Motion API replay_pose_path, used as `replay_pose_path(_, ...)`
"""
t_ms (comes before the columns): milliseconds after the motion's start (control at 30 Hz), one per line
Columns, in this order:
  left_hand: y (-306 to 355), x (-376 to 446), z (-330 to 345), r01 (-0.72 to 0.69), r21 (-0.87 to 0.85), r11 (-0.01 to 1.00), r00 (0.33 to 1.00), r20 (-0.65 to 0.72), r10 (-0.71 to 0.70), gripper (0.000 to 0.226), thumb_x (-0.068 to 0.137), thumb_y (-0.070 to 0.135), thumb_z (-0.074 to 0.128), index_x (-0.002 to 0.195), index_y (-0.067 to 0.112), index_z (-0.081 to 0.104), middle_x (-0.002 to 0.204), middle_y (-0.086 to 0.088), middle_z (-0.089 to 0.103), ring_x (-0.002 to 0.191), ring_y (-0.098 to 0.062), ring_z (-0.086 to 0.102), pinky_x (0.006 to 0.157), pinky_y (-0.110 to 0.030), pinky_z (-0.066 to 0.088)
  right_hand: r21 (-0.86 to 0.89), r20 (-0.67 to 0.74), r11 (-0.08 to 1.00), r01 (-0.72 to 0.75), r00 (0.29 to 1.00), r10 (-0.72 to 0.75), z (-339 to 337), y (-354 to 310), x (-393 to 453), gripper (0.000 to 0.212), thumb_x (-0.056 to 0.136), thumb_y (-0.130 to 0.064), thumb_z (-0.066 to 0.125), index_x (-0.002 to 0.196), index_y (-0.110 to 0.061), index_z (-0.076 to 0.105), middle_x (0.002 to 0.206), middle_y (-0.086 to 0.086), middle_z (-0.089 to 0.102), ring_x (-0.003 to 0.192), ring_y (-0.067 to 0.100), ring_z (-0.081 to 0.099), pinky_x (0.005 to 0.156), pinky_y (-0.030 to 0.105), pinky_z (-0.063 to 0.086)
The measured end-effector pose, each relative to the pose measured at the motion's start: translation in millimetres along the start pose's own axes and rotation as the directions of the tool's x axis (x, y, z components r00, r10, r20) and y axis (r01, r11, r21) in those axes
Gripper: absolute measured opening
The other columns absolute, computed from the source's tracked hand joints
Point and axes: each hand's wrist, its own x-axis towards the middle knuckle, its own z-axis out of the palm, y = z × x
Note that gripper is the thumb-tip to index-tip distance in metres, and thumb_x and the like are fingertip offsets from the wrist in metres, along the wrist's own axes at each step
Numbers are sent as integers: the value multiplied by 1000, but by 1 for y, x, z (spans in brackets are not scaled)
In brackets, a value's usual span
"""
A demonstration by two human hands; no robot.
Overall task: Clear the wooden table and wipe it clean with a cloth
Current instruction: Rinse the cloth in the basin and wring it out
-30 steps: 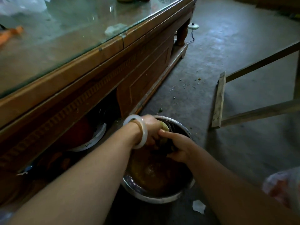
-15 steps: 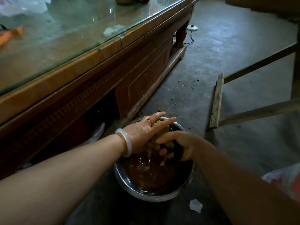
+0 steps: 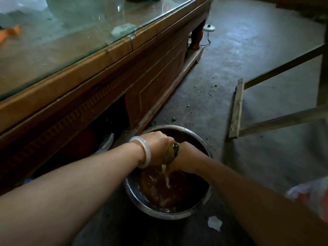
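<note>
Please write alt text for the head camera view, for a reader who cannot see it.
Both hands, left hand and right hand, wring a yellowish cloth over a metal basin of brown water on the floor, water streaming down. A glass-topped wooden table stands on the left.

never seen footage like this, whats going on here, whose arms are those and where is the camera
There is no machine: a person wears one camera on the head, looking down at their own two arms. Both hands, left hand and right hand, have a tight grip on a wet cloth and wring it; water streams into a metal bowl on the floor. To the left stands the wooden table with a glass top, with some scraps on it.
</note>
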Motion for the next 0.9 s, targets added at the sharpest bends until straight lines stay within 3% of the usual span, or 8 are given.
replay_pose_path(167, -1, 3, 5, 137, -144, 980, 983, 145, -116, 11, 76, 22, 65, 78, 25, 54, 77, 3, 60, 69, -15, 61, 66, -31, 57, -317, -168, 939, 132, 967, -193, 9, -1, -3, 14, 78, -23, 76, 82, -22, 62, 75, -4, 66, 69, 9, 64, 67, 25, 58)
replay_pose_path(300, -2, 3, 6, 197, -241, 950, 968, 198, -151, 8, 75, 20, 65, 82, 17, 62, 78, -2, 66, 70, -20, 65, 68, -35, 58, -372, -269, 911, 178, 919, -289, 16, -1, -4, 22, 80, -23, 73, 83, -27, 52, 78, -8, 61, 72, 8, 60, 71, 29, 57)
replay_pose_path(367, -5, 3, 3, 198, -244, 950, 972, 171, -159, 9, 77, 20, 64, 84, 20, 59, 82, -1, 65, 73, -18, 64, 68, -32, 57, -239, -252, 956, 167, 941, -228, 14, -3, -3, 30, 75, -22, 80, 94, -24, 56, 87, -8, 62, 80, 7, 61, 74, 27, 56)
replay_pose_path(467, -10, 0, -4, 190, -217, 958, 981, 93, -173, 13, 77, 22, 64, 87, 25, 57, 85, 2, 62, 75, -15, 60, 67, -30, 54, 208, -59, 977, 39, 998, -27, 2, -5, -1, 72, 57, -24, 91, 117, -26, 51, 108, -6, 59, 101, 13, 58, 83, 30, 52)
replay_pose_path(533, -13, -1, -7, 201, -217, 955, 979, 29, -200, 14, 76, 23, 64, 89, 25, 59, 86, 4, 62, 78, -15, 60, 70, -33, 55, 539, 101, 842, -24, 994, -36, -8, 0, -2, 87, 53, -22, 93, 127, -25, 48, 118, 0, 59, 110, 22, 59, 94, 42, 51)
replay_pose_path(633, -16, -4, -10, 229, -235, 945, 961, -97, -257, 7, 78, 23, 60, 85, 24, 58, 86, 4, 64, 80, -19, 62, 70, -34, 55, 829, 208, 552, -86, 965, -162, -10, 17, -3, 62, 68, -18, 83, 124, -22, 56, 122, 11, 64, 110, 29, 62, 94, 49, 52)
replay_pose_path(767, -17, -2, -8, 236, -163, 958, 911, -308, -276, 6, 83, 27, 55, 86, 24, 51, 95, -3, 63, 89, -26, 62, 69, -34, 51, 924, 324, 253, -286, 938, -125, 5, 41, 2, 88, 56, -58, 84, 132, -21, 57, 127, 22, 56, 110, 40, 61, 83, 51, 54)
replay_pose_path(900, -13, -3, -2, 156, -27, 987, 881, -449, -151, 24, 84, 27, 56, 106, 19, 54, 104, -3, 60, 96, -26, 60, 69, -35, 48, 930, 367, 54, -363, 916, -162, 11, 38, 1, 100, 66, -82, 53, 137, -12, 52, 135, 31, 52, 116, 49, 57, 86, 53, 54)
